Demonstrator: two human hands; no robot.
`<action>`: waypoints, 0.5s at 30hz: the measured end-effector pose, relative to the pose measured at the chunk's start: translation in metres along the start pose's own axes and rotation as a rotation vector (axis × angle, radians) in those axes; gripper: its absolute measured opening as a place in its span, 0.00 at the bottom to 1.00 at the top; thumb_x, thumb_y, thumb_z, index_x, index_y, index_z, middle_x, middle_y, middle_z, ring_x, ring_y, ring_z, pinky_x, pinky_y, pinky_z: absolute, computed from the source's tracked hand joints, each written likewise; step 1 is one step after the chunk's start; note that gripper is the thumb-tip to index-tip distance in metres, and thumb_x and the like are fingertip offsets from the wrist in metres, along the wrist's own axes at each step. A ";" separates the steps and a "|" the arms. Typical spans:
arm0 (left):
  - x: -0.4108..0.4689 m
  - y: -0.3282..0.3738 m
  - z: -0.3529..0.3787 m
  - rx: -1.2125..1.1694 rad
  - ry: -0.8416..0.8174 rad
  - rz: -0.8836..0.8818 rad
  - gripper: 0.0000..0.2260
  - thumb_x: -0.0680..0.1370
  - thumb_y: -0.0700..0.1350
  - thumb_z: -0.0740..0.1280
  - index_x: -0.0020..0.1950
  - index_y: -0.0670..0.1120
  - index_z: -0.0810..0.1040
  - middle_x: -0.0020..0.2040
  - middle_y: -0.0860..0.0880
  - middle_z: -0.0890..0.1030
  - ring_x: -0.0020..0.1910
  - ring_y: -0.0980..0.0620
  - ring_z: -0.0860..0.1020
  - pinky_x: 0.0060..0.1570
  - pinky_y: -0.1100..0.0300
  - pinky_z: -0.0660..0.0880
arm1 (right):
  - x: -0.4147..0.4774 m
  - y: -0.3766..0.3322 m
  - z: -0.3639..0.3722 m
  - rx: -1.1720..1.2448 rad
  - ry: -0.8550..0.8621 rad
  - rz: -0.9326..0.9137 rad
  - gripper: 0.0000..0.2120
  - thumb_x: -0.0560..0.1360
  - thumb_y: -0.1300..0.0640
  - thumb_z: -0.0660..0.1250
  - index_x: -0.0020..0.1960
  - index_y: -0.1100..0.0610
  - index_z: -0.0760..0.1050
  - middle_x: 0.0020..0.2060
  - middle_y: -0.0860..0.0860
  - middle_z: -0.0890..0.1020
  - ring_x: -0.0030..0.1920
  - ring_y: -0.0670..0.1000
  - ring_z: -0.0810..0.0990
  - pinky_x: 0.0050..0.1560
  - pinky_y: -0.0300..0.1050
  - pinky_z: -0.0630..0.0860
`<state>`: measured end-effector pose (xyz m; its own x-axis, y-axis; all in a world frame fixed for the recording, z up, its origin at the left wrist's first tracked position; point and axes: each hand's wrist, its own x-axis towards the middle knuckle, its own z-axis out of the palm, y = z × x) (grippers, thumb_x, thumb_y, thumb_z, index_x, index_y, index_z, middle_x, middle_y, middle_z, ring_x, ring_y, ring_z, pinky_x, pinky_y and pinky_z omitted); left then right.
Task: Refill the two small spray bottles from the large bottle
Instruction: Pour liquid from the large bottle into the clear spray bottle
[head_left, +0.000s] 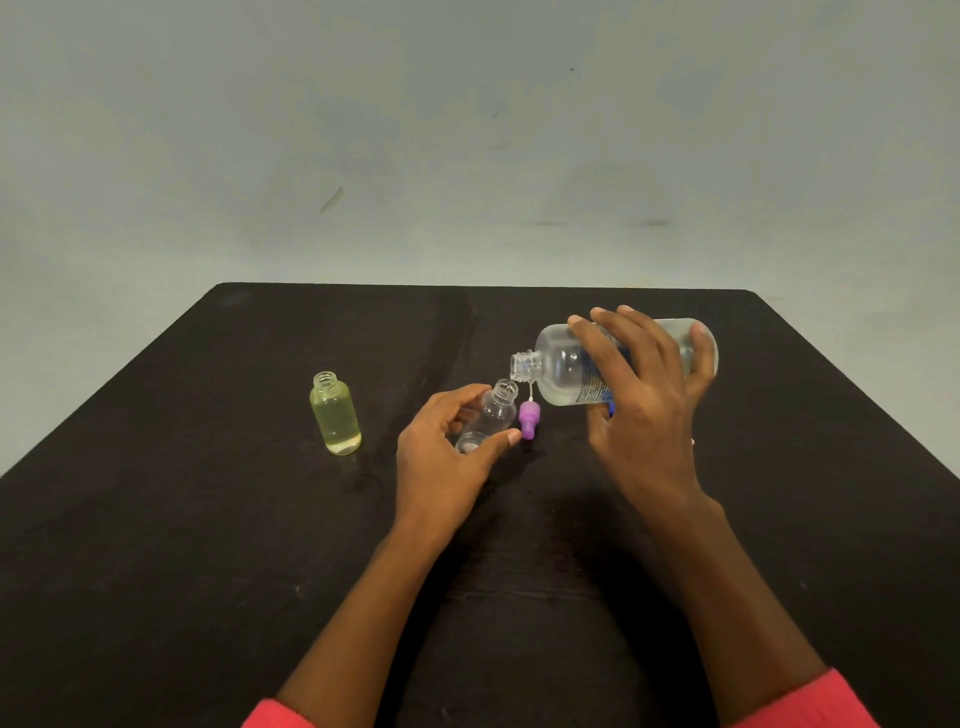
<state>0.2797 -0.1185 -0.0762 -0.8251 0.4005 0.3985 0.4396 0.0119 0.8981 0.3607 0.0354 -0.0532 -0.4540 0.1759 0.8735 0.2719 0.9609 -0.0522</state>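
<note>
Now my right grip (644, 405) is clasping the tilted large clear plastic bottle (561, 366); my left grip (441, 462) is pinching the small clear bottle (493, 415).

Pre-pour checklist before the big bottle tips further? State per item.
1. Large bottle uncapped: ok.
2. Right hand grips its body: ok.
3. Small clear bottle open, held by left hand: ok.
4. Mouths lined up: cannot tell, single view.
5. Purple spray cap clear of drips: not ok, lies close by the spout.
6. Yellowish bottle standing well aside: ok.
</note>
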 end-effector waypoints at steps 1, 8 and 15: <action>0.000 0.000 0.000 0.000 0.001 0.000 0.23 0.65 0.40 0.79 0.50 0.62 0.76 0.48 0.57 0.81 0.48 0.67 0.78 0.48 0.75 0.72 | 0.000 0.000 0.000 -0.001 0.000 0.000 0.38 0.59 0.75 0.70 0.66 0.53 0.72 0.62 0.53 0.77 0.67 0.53 0.72 0.72 0.59 0.47; 0.000 -0.002 0.000 0.015 0.004 -0.002 0.23 0.65 0.41 0.79 0.50 0.63 0.75 0.48 0.57 0.81 0.48 0.66 0.78 0.48 0.74 0.72 | 0.000 -0.001 -0.001 -0.001 -0.008 0.004 0.39 0.59 0.75 0.70 0.66 0.53 0.72 0.63 0.53 0.77 0.67 0.53 0.71 0.72 0.59 0.46; 0.000 -0.002 0.000 0.000 -0.008 -0.018 0.21 0.65 0.41 0.79 0.52 0.58 0.78 0.50 0.55 0.82 0.48 0.65 0.79 0.47 0.75 0.72 | 0.001 -0.001 -0.002 0.001 -0.016 0.004 0.38 0.59 0.75 0.70 0.66 0.54 0.73 0.63 0.54 0.77 0.67 0.54 0.71 0.72 0.58 0.45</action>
<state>0.2783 -0.1182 -0.0782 -0.8300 0.4074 0.3811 0.4248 0.0187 0.9051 0.3617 0.0342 -0.0513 -0.4661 0.1833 0.8655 0.2730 0.9604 -0.0563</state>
